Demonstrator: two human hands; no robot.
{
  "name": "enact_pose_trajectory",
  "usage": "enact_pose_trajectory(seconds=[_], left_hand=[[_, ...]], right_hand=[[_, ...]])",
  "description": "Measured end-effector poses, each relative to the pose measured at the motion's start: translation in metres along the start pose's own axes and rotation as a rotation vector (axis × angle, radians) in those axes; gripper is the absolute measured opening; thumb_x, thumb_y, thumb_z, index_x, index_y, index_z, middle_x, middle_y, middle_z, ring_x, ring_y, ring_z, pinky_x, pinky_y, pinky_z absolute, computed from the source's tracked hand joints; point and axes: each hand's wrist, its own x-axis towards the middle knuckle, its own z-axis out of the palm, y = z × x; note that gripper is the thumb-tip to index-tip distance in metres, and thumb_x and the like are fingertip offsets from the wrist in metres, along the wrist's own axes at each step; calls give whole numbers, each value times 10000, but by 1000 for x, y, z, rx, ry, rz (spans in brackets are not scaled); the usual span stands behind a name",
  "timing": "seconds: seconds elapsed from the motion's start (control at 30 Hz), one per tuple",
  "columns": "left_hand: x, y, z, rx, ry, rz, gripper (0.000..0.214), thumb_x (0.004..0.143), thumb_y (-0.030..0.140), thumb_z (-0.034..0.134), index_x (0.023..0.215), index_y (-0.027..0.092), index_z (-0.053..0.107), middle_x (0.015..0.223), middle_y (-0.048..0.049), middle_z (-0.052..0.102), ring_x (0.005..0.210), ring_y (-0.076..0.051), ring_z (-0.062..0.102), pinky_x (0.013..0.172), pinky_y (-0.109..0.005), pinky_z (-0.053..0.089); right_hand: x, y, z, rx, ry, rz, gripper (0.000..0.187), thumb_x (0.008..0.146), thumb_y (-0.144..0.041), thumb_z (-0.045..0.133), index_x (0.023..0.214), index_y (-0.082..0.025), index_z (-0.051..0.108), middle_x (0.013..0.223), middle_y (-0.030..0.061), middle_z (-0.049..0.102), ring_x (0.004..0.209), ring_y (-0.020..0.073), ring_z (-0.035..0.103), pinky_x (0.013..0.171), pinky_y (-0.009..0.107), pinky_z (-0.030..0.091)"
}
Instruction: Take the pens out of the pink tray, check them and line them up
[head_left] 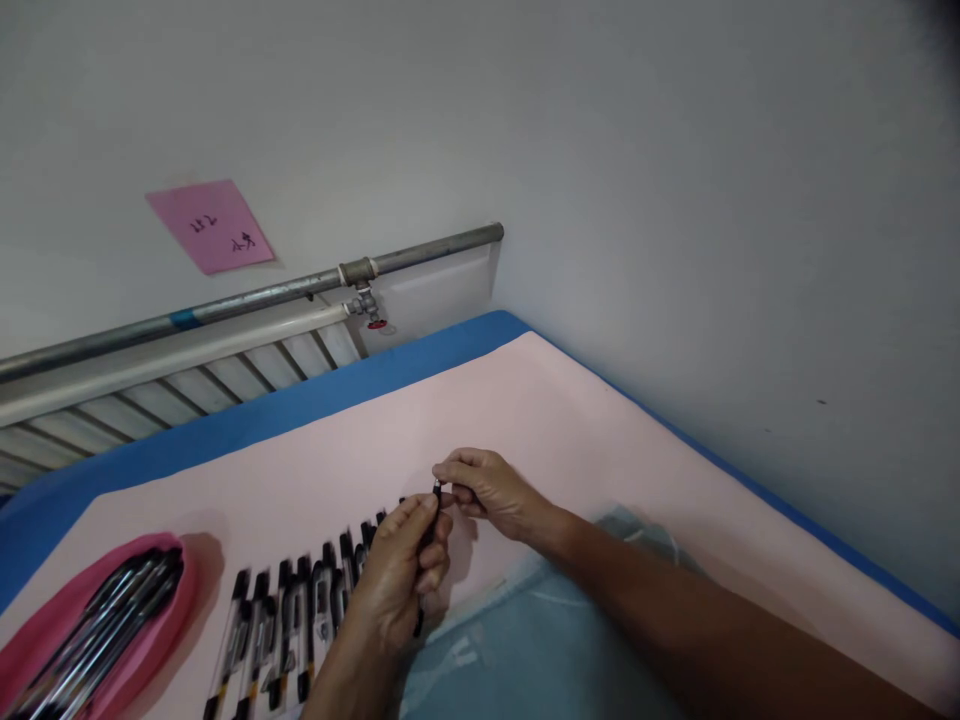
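My left hand [409, 555] is closed around a dark pen [437, 488], its silvery tip pointing up between my two hands. The rest of its barrel is mostly hidden by my fingers. My right hand [484, 490] reaches in from the right, thumb and fingertips pinched at that silvery tip. Left of my left hand, several black-capped clear pens [262, 620] lie side by side in a row on the pink sheet [517, 410]. My left hand and forearm cover part of that row.
A pink pouch [187, 590] full of pens stands at the lower left. Pale blue material [540, 650] lies under my right forearm. Beyond the blue table edge [300, 405] are a radiator [172, 390], a pipe [442, 245] and a red-handled valve [376, 324]. A wall borders the right side.
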Motion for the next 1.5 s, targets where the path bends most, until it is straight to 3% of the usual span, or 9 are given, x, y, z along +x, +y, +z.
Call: enact_pose_trajectory(seconds=[0.3, 0.47, 0.7, 0.77, 0.97, 1.2, 1.37, 1.5], left_hand=[[-7, -7, 2, 94, 48, 48, 284, 702, 398, 610, 775, 153, 488, 585, 56, 456, 364, 13, 248, 323, -114, 103], [-8, -7, 0, 115, 66, 33, 289, 687, 396, 627, 746, 159, 472, 589, 54, 469, 360, 11, 249, 315, -110, 107], [-8, 4, -8, -58, -67, -121, 273, 691, 348, 636, 784, 131, 500, 573, 58, 425, 357, 19, 218, 296, -101, 106], [-9, 5, -8, -59, -65, -112, 274, 694, 343, 632, 812, 125, 515, 572, 57, 418, 362, 18, 221, 296, -98, 109], [-11, 3, -7, 51, -11, -7, 282, 711, 379, 612, 814, 137, 511, 584, 49, 444, 376, 10, 236, 310, -107, 112], [-10, -1, -6, 118, -2, -12, 296, 689, 407, 621, 787, 153, 505, 577, 57, 454, 360, 11, 225, 312, -111, 112], [-10, 1, -7, 57, -44, -76, 288, 703, 371, 618, 840, 134, 529, 575, 60, 418, 363, 16, 216, 309, -104, 105], [-12, 9, -10, -29, -116, -202, 287, 701, 337, 622, 847, 100, 553, 551, 72, 349, 364, 21, 183, 300, -99, 95]], right_hand=[[-9, 2, 5, -88, -30, 7, 245, 655, -375, 626, 686, -142, 558, 461, -63, 434, 395, 36, 358, 365, 169, 208], [-10, 4, 8, -72, -1, -17, 174, 621, -280, 660, 628, -141, 557, 455, -62, 440, 422, 35, 368, 387, 169, 225], [-7, -2, 4, 120, -187, 108, 207, 618, -250, 655, 769, -114, 617, 547, -28, 498, 437, 23, 360, 376, 166, 158], [-7, -2, 4, 156, -206, 99, 236, 633, -269, 649, 812, -120, 612, 586, -20, 515, 442, 22, 363, 370, 163, 151], [-11, -1, 4, 23, -81, 43, 230, 630, -321, 670, 661, -137, 535, 539, -32, 500, 419, 29, 354, 354, 168, 179], [-11, -3, 5, -58, -35, 62, 226, 633, -339, 657, 678, -147, 546, 481, -54, 454, 416, 36, 363, 366, 165, 195], [-10, -3, 4, -97, -11, -1, 170, 631, -291, 649, 645, -142, 568, 463, -63, 416, 414, 31, 339, 383, 170, 211], [-11, -8, 5, -93, -87, 4, 133, 636, -257, 638, 661, -141, 578, 452, -68, 401, 400, 25, 312, 378, 172, 183]])
